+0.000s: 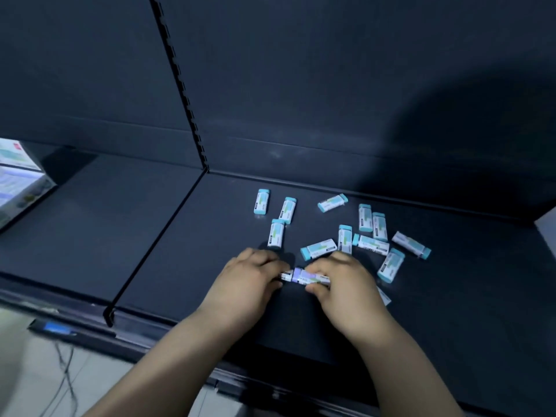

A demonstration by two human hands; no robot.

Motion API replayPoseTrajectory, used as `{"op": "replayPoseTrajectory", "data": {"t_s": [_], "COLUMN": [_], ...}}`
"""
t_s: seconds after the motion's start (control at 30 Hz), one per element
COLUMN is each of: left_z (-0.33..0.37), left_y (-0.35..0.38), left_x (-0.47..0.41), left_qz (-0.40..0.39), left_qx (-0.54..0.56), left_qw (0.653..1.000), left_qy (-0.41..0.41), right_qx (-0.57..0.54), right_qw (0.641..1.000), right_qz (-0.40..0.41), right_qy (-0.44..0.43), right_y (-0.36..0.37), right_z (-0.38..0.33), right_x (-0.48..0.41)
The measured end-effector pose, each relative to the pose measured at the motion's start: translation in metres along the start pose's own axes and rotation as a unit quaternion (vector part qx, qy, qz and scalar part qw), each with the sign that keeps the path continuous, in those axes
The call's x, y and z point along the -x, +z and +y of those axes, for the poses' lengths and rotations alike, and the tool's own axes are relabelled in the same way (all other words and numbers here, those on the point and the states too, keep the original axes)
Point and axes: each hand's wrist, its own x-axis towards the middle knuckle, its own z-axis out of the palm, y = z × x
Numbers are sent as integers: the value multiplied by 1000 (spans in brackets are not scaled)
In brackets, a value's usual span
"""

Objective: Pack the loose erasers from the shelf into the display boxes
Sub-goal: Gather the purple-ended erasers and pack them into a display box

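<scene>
Several loose erasers [343, 230], white-sleeved with teal ends, lie scattered on the dark shelf [186, 254]. My left hand [249, 281] and my right hand [346, 287] meet near the shelf's front. Together they grip a small stack of erasers [298, 275] between their fingertips. One more eraser [383, 296] peeks out under my right hand. A display box [18, 176] stands at the far left edge, partly cut off.
A slotted black upright [180, 85] and a divider rail [150, 248] split the shelf into a left bay and a right bay. A pale box corner [546, 233] shows at the right edge. The shelf's front lip [144, 329] runs below my wrists.
</scene>
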Motion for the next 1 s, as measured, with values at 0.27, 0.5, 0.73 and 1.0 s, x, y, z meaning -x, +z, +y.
{"op": "replayPoseTrajectory", "data": {"t_s": [0.27,0.5,0.73,1.0], "left_z": [-7,-85,-214,-284], "left_y": [-2,-45,-102,-138], "left_x": [16,43,87,109], "left_qz": [52,114,101,88], "left_qx": [34,57,70,31], "left_qw": [997,989,989,991], "left_qy": [37,76,79,100], "right_qx": [18,5,-17,-19], "right_qw": [999,998,993,995], "right_qz": [-25,63,115,99], "right_qy": [14,11,7,-22], "right_y": [4,45,123,159], "right_z": [-13,-88,-208,-276], "right_x": [17,15,-16,-39]}}
